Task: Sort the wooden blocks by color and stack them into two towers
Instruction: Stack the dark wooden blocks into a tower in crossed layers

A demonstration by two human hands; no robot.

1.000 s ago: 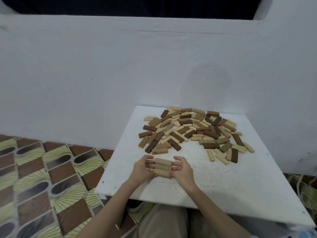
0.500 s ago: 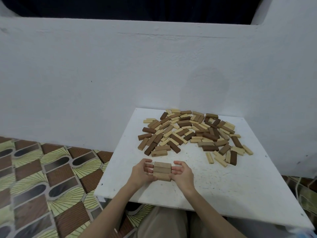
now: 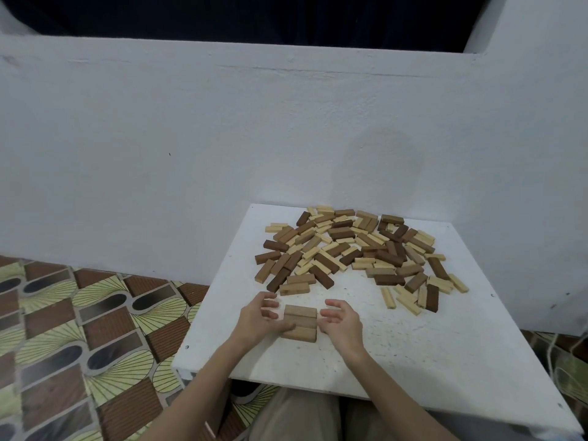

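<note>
1. White board table (image 3: 397, 354), speckled top, set against a white wall (image 3: 222, 154). Patterned floor (image 3: 79, 329) w/ brown and yellow-green tiles to the left.
2. Big loose pile of blocks (image 3: 356, 249) covers the far half of the table: pale, mid-brown and dark-brown pieces mixed, lying flat at all angles, many overlapping. A few strays sit apart at the pile's right-front edge, incl. one dark block (image 3: 432, 297) and some pale ones.
3. Near the table's front-left, three mid-brown blocks (image 3: 299, 323) lie flat side by side, long sides touching, forming one neat row. Well apart from the pile's main mass; closest pile piece is a light-brown block (image 3: 294, 288) just beyond them.
4. Left hand (image 3: 259, 319) sits at the row's left end, fingers loosely curled, relaxed; lower fingertips touch or nearly touch the block ends — can't tell which. Grasping nothing.
5. Right hand (image 3: 340, 321) mirrors it at the row's right end, palm facing inward, fingers spread and slightly bent, released, just beside the blocks w/ a thin gap up top.
6. Both forearms come in from the bottom edge, converging on the row; elbows cut off.
7. Khaki trousers (image 3: 302, 415) show below the table edge. Dark band (image 3: 254, 14) above the wall — can't make out what it is. Table's near-right corner is cut off by the frame.
</note>
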